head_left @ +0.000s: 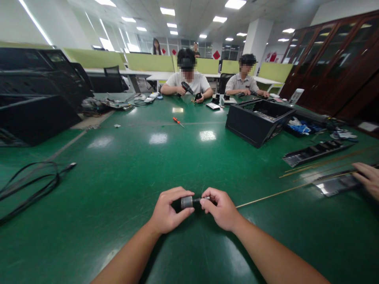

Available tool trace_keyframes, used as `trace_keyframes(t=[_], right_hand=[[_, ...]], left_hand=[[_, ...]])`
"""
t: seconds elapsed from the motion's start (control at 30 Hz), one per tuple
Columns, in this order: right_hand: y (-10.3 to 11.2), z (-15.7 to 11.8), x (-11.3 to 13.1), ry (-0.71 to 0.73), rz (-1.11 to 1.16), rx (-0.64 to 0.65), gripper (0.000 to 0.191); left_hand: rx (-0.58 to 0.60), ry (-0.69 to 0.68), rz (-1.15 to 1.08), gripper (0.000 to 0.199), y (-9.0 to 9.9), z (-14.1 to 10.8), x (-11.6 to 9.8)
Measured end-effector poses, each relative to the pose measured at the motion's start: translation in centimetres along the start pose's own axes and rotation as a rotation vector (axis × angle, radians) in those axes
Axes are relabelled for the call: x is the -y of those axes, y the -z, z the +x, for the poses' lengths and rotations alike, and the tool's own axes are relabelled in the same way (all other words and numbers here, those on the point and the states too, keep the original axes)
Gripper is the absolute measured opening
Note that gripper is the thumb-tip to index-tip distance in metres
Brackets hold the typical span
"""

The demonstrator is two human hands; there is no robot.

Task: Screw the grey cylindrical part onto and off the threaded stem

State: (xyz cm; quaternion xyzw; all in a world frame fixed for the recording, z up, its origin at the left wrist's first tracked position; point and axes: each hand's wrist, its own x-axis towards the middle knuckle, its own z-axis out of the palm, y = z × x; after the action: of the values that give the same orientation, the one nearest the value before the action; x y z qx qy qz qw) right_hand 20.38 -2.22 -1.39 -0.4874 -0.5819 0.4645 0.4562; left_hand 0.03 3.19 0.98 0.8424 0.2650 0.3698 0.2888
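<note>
A short grey metal cylinder (186,202) with a dark, narrow shaft lies sideways between my hands, low over the green table (142,157). My left hand (168,209) is wrapped round the cylinder, thumb below and fingers above. On the right, my right hand (220,207) pinches the thin end of the shaft, which shows a small silvery tip. A thin brass-coloured rod (272,196) runs across the table from beside my right wrist towards the right.
An orange screwdriver (178,122) lies farther back. A black computer case (248,120) stands back right, black cables (53,183) lie left. Another person's hand (368,177) rests at the right edge near a metal panel (334,185). Two people sit across the table.
</note>
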Motion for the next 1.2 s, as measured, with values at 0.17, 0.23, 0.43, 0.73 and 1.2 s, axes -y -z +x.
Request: trace_keyframes(t=[0.17, 0.23, 0.43, 0.73, 1.2], right_hand=[[0.0, 0.0, -0.1, -0.001, -0.002, 0.002, 0.012], [-0.1, -0.1, -0.1, -0.008, 0.007, 0.006, 0.012], [-0.5, -0.7, 0.8, 0.015, -0.050, -0.001, 0.013], [-0.3, -1.1, 1.8, 0.136, -0.191, -0.089, 0.010], [-0.5, -2.1, 2.7, 0.271, -0.309, -0.118, 0.006]], left_hand=[[-0.006, 0.001, -0.008, 0.026, 0.1, 0.0, 0.0], [-0.009, 0.005, -0.019, 0.025, 0.1, 0.0, 0.0], [-0.032, -0.020, -0.071, 0.026, 0.2, -0.2, 0.0], [-0.105, -0.030, -0.101, 0.025, 0.2, -0.4, -0.3], [-0.146, -0.101, -0.084, 0.028, 0.0, -0.8, -0.6]])
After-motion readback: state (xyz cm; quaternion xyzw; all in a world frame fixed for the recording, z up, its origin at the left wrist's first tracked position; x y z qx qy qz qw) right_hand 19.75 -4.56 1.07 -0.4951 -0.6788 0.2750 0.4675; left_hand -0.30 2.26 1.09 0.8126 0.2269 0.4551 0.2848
